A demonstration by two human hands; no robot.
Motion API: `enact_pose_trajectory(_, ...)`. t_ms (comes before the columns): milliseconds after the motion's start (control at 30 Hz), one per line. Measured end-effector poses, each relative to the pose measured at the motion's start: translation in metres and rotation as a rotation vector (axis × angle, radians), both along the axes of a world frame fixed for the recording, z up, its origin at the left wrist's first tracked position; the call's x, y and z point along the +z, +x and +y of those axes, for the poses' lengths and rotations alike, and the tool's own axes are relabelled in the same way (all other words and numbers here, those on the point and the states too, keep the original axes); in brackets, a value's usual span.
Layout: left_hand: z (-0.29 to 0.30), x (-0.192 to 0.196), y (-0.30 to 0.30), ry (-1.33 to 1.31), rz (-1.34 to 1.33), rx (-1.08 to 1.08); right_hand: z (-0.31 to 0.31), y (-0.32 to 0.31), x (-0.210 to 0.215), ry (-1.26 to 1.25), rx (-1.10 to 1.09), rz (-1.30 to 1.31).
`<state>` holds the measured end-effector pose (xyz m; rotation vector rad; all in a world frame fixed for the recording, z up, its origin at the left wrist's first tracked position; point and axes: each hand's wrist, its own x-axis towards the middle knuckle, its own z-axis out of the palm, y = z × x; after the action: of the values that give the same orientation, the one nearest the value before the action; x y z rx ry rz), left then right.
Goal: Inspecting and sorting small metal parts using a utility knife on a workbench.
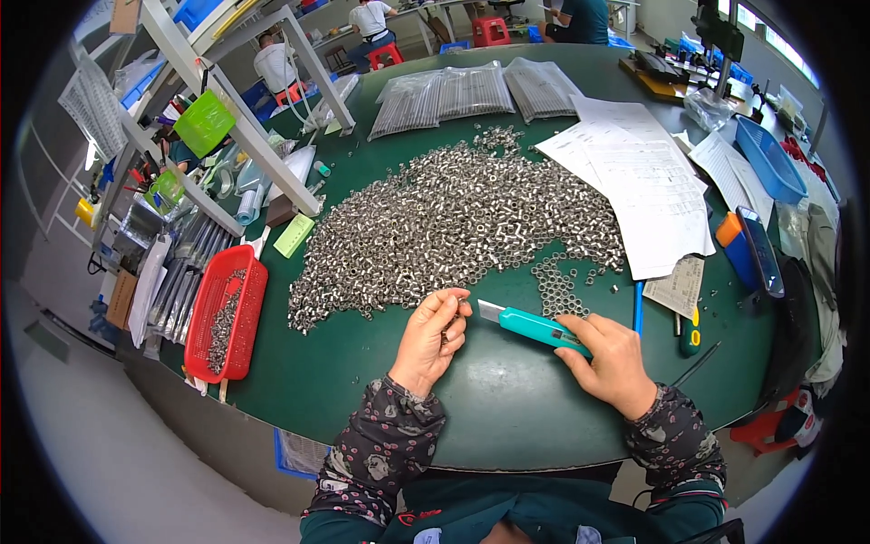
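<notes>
My right hand point(612, 364) grips a teal utility knife point(526, 325), its blade out and pointing left. Just left of the blade tip, my left hand point(424, 343) is closed, with small metal rings point(445, 338) showing between its curled fingers and palm; one more seems pinched at the fingertips. A gap separates the blade from the left fingers. Beyond both hands spreads a wide heap of small silver metal rings point(426, 213). A flat cluster of rings point(559, 292), many standing on end, lies just above the knife.
On the left of the green table point(507, 408) stands a red basket point(253, 319) with more metal pieces. Paper sheets point(648, 190) cover the heap's right side. Bagged metal rods point(471, 89) lie at the back. A phone point(759, 249) and blue tray point(770, 159) are at right.
</notes>
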<state>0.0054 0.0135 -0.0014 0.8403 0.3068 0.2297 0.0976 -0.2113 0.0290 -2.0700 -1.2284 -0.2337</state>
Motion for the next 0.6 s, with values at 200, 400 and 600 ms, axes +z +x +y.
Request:
enact_pose_trajectory(200,0.0001,-0.0014,0.0002,0.036,0.006,-0.007,-0.0011,0.0013,-0.0027,0.026,0.022,0.102)
enact_pose_trajectory(400,-0.0026,-0.0002,0.0004,0.038,0.026,0.021,-0.0012,0.0011,-0.0055,0.037,0.046,0.175)
enact_pose_trajectory(600,-0.0029,0.0031,0.0006,0.029,0.033,0.013,0.0000,0.0018,-0.0064,0.045,0.054,0.207)
